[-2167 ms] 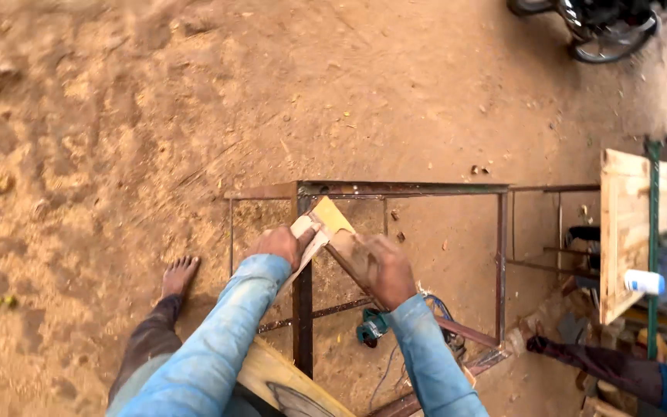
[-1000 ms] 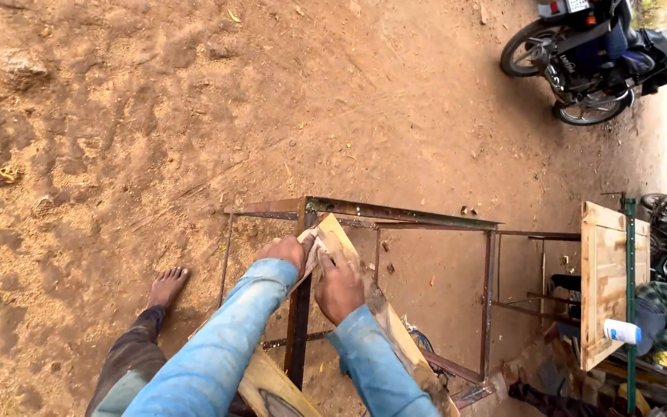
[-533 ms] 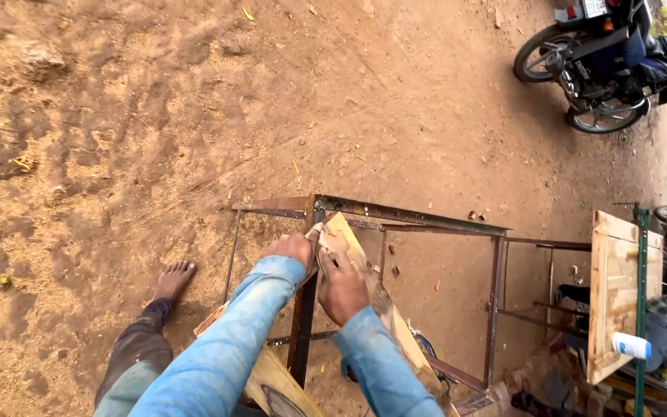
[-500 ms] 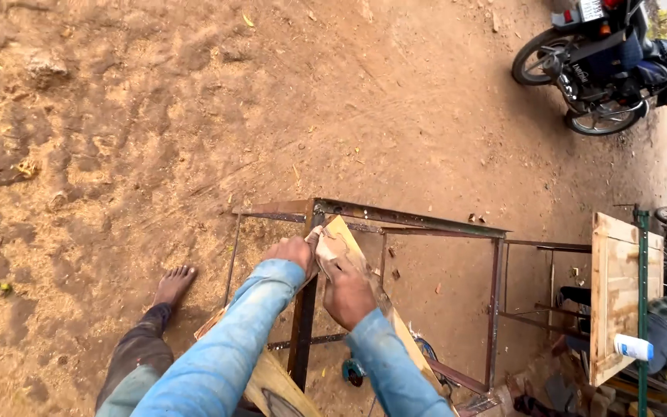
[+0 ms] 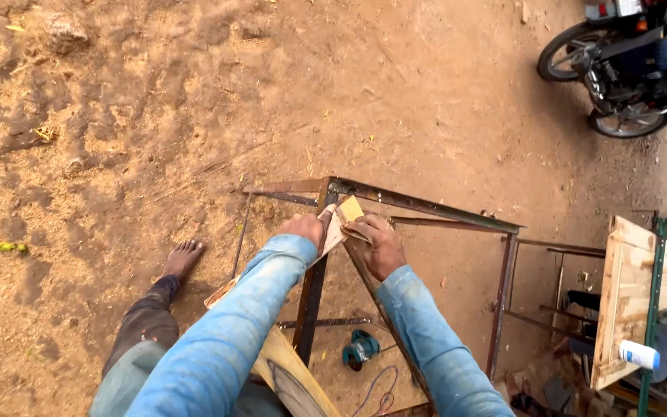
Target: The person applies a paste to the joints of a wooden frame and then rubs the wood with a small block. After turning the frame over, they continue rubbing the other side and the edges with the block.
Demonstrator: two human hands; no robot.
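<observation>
My left hand (image 5: 304, 228) grips a folded pale sheet, likely sandpaper (image 5: 332, 230), pressed against the end of a light wooden board (image 5: 350, 209). My right hand (image 5: 378, 243) lies flat on the same board just behind its end, holding it down. The board rests across a rusty metal frame (image 5: 426, 207) and runs back under my arms. Both sleeves are blue denim.
My bare foot (image 5: 183, 259) stands on sandy ground to the left. A teal power tool (image 5: 359, 347) with a cord lies under the frame. A wooden panel (image 5: 628, 297) with a white bottle (image 5: 639, 354) stands at right. A motorcycle (image 5: 627, 66) is parked top right.
My right hand has slid forward along the board until it sits close to my left hand at the board's end. The view has shifted a little.
</observation>
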